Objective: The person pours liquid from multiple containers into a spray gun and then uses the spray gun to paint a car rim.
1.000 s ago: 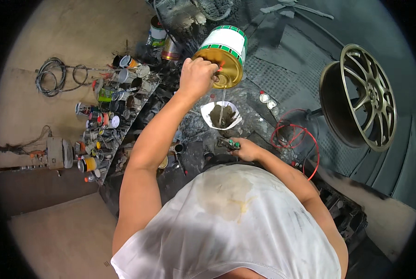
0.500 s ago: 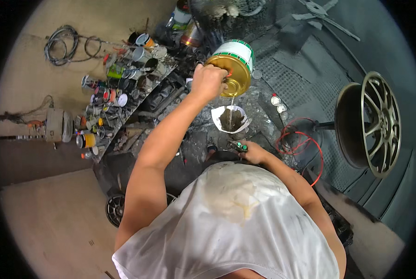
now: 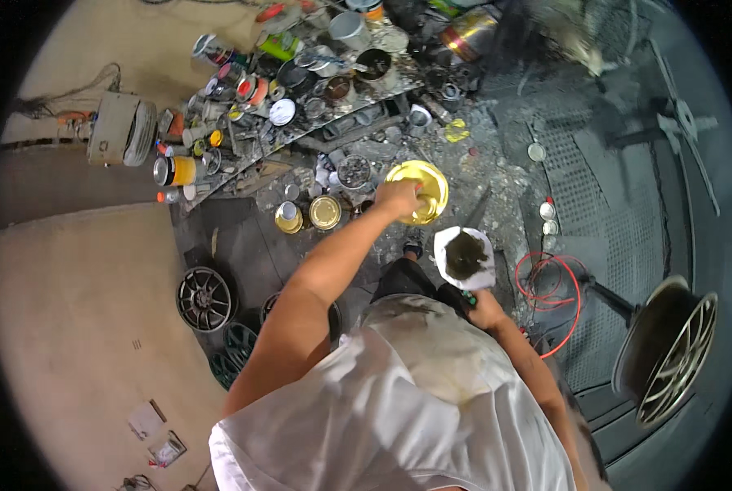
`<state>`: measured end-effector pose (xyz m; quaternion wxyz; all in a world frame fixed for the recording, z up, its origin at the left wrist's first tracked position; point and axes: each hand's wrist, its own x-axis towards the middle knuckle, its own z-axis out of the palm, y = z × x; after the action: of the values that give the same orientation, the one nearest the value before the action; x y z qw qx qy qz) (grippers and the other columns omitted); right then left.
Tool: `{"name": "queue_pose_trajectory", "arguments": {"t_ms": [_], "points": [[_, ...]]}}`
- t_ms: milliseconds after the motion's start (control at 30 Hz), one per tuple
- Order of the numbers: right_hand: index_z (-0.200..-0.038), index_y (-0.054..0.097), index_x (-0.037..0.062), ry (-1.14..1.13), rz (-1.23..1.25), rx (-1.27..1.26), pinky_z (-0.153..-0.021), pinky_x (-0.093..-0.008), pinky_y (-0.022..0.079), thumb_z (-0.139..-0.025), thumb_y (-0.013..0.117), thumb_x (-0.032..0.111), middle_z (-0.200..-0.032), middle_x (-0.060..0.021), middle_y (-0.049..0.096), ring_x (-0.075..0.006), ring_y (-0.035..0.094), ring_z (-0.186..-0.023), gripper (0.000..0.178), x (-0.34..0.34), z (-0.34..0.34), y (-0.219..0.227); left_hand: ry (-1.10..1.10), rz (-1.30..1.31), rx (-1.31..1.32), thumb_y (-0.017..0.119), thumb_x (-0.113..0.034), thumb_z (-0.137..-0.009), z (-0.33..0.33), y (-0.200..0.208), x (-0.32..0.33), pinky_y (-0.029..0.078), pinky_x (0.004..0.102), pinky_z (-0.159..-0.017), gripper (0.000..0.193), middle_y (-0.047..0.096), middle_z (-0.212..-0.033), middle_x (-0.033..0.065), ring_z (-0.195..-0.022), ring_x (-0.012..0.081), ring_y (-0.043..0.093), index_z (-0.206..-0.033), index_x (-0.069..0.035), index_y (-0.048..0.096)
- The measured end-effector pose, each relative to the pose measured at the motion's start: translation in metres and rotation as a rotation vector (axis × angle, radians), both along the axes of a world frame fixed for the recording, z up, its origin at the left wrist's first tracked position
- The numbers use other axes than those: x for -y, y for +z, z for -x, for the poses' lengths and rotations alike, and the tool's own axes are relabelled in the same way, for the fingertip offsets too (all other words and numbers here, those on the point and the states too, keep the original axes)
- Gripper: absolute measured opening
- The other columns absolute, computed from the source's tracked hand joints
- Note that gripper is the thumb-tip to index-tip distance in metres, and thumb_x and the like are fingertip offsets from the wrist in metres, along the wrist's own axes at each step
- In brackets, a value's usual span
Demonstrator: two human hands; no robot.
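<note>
My left hand point(image 3: 398, 199) is closed on the rim of a gold-topped paint can point(image 3: 434, 182), which sits low ahead of me. Its side is hidden from above. My right hand point(image 3: 487, 310) grips what looks like a spray gun point(image 3: 469, 298) with green knobs, close to my body. Above the gun is a white paper strainer point(image 3: 486, 275) with dark residue inside. The gun's body is mostly hidden beneath the paper and my hand.
A cluttered bench point(image 3: 259, 151) of tins and cups runs along the left. Gold tins point(image 3: 325, 212) stand on the floor beside it. To the right, a wheel rim point(image 3: 668, 352) is mounted on a stand, near a coiled red hose point(image 3: 577, 304). More wheels point(image 3: 206, 299) lie at the left.
The can has been lowered and tipped back upright, and the thin stream from it has stopped. My right hand and the strainer are now to the right of the can. The view has shifted.
</note>
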<state>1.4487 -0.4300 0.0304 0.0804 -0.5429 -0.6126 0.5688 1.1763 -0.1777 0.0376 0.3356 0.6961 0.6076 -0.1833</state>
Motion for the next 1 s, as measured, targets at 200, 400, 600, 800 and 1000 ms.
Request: {"name": "queue_pose_trajectory", "arguments": {"t_ms": [200, 400, 600, 800, 1000], "points": [[-0.125, 0.062, 0.0045, -0.093, -0.089, -0.057, -0.105, -0.0462, 0.043, -0.083, 0.07, 0.014, -0.129, -0.0231, 0.063, -0.0434, 0.056, -0.123, 0.044, -0.013, 0.02, -0.003, 0.179, 0.181, -0.18, 0.07, -0.046, -0.086, 0.128, -0.127, 0.014, 0.053, 0.0487, -0.094, 0.057, 0.067, -0.132, 0.011, -0.116, 0.0299, 0.067, -0.131, -0.012, 0.065], [-0.131, 0.062, 0.004, -0.085, -0.192, 0.119, -0.104, -0.0417, 0.043, -0.083, 0.069, 0.003, -0.123, -0.0177, 0.065, -0.0368, 0.059, -0.115, 0.048, -0.047, 0.029, 0.03, 0.081, 0.16, -0.314, 0.063, -0.031, -0.092, 0.223, -0.182, 0.02, 0.042, 0.0573, -0.107, 0.047, 0.061, -0.143, 0.0011, -0.133, 0.0236, 0.058, -0.138, -0.025, 0.062], [-0.135, 0.058, 0.004, -0.19, -0.074, 0.229, -0.081, -0.0329, 0.054, -0.094, 0.063, 0.005, -0.118, -0.0087, 0.069, -0.0191, 0.065, -0.097, 0.041, -0.043, 0.03, 0.024, 0.03, 0.286, -0.472, 0.067, -0.018, -0.088, 0.295, -0.205, 0.014, 0.039, 0.0524, -0.112, 0.069, 0.051, -0.153, -0.0001, -0.14, 0.0272, 0.047, -0.15, -0.04, 0.048], [-0.141, 0.052, 0.004, -0.308, 0.01, 0.193, -0.07, -0.0275, 0.054, -0.096, 0.064, 0.006, -0.12, -0.0069, 0.069, -0.0132, 0.066, -0.091, 0.046, -0.052, 0.045, 0.025, -0.125, 0.083, -0.504, 0.051, -0.024, -0.098, 0.343, -0.214, 0.015, 0.04, 0.0535, -0.107, 0.038, 0.061, -0.136, -0.0029, -0.132, 0.0223, 0.052, -0.134, -0.025, 0.063], [-0.146, 0.049, 0.0056, -0.347, 0.12, 0.099, -0.068, -0.0263, 0.053, -0.097, 0.062, 0.005, -0.118, -0.0056, 0.069, -0.0119, 0.065, -0.09, 0.051, -0.072, 0.069, 0.042, -0.052, 0.005, -0.431, 0.053, -0.018, -0.095, 0.359, -0.228, 0.014, 0.042, 0.0522, -0.107, 0.038, 0.062, -0.134, 0.0015, -0.127, 0.0243, 0.057, -0.132, -0.021, 0.061]]}}
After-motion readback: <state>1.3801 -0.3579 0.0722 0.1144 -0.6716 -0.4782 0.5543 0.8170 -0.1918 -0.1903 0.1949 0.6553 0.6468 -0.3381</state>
